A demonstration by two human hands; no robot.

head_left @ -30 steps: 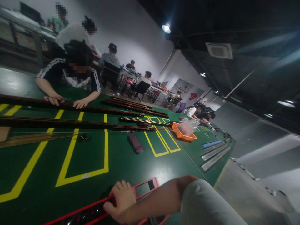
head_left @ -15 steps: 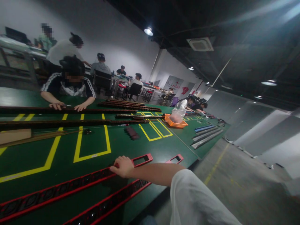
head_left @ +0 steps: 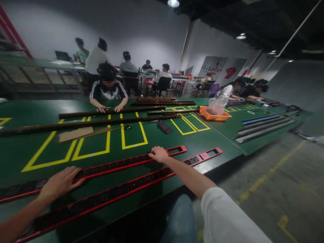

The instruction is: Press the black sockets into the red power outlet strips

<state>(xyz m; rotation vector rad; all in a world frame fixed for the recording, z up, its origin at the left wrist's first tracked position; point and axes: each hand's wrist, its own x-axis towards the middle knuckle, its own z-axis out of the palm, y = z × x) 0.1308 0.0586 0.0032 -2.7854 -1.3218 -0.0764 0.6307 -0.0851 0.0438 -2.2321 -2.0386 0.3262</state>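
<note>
Two long red strips with black square modules lie slantwise on the green table. My left hand straddles the farther red strip, fingers over its far edge and thumb on the near side. Farther along to the right, my right hand has its fingers curled over the same strip, close to its end with a rectangular cut-out. Nearer to me, the other red strip lies roughly parallel, beneath my right forearm and touched by neither hand.
Across the green table a co-worker handles a dark rail. Cardboard lies at the left. An orange tray holds a plastic bag, and grey strips lie at the right.
My view has swung left and levelled, bringing my left hand and more of both red strips into sight. My right hand remains on the farther strip near its end.
</note>
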